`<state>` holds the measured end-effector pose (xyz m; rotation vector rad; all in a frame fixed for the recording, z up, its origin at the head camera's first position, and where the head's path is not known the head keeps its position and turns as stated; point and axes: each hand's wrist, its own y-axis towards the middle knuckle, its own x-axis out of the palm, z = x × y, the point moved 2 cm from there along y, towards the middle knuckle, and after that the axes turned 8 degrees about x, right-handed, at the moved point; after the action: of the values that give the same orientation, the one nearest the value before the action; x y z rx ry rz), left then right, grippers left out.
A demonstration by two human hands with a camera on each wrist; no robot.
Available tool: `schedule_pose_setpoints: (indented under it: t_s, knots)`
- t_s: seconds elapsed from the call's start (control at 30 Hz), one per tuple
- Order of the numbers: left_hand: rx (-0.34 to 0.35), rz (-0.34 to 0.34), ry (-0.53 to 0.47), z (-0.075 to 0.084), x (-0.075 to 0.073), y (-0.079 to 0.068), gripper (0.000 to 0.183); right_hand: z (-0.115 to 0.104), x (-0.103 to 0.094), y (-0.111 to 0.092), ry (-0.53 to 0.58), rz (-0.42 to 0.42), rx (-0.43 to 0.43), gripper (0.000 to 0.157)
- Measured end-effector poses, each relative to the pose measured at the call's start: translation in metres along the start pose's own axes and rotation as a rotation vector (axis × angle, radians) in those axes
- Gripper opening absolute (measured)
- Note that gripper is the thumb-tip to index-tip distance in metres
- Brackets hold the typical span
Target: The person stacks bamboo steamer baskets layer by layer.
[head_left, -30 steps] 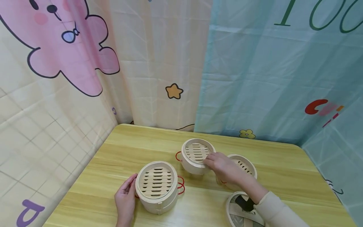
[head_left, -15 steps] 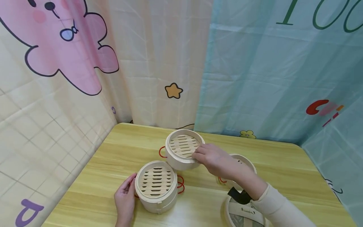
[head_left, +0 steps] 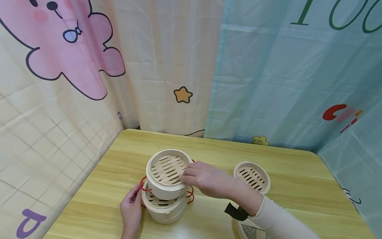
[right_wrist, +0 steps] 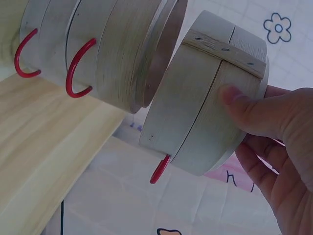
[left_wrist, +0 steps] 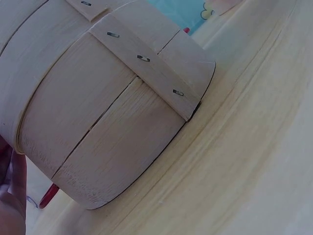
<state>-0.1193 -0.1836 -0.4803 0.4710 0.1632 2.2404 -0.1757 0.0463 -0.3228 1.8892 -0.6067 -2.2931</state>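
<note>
My right hand (head_left: 206,179) grips a small round bamboo steamer basket (head_left: 168,169) by its right wall. In the right wrist view the thumb (right_wrist: 239,107) presses the outer wall, while the other fingers go behind the rim. The held basket is tilted, just over a stack of bamboo steamer baskets (head_left: 167,212), covering part of the slatted top. Two red handles (right_wrist: 80,68) show on the stack's side. My left hand (head_left: 131,205) is at the stack's left wall with fingers fairly straight, near a red handle. Only part of that hand shows in the left wrist view.
Another steamer basket (head_left: 253,176) with a slotted base stands at the right of the wooden table (head_left: 298,186). A round woven lid (head_left: 249,230) lies near the front, partly hidden by the right sleeve (head_left: 283,219) and a black strap (head_left: 237,212). Printed curtains (head_left: 173,49) hang behind.
My right hand has carried its steamer basket leftward from the table's middle to over the stack. The slotted basket at the right has come into fuller view. My left hand stays put.
</note>
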Motion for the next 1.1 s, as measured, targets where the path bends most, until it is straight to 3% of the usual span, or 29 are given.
schedule_pose_setpoints:
  t_s: [0.2, 0.57, 0.83, 1.1]
  knots:
    - [-0.054, 0.019, 0.007, -0.001, 0.000, -0.001, 0.020, -0.008, 0.004, 0.005, -0.020, -0.013, -0.027, 0.023]
    - [-0.048, 0.032, 0.019, -0.002, 0.000, -0.002, 0.022, -0.014, 0.013, 0.005, -0.021, -0.056, -0.007, 0.026]
    - [-0.028, 0.030, 0.001, 0.000, 0.000, -0.004, 0.030, -0.018, 0.012, 0.008, -0.039, -0.081, 0.008, 0.025]
    - [0.034, 0.038, 0.011, 0.000, 0.001, -0.004, 0.036, -0.022, 0.011, 0.011, -0.076, -0.075, -0.009, 0.023]
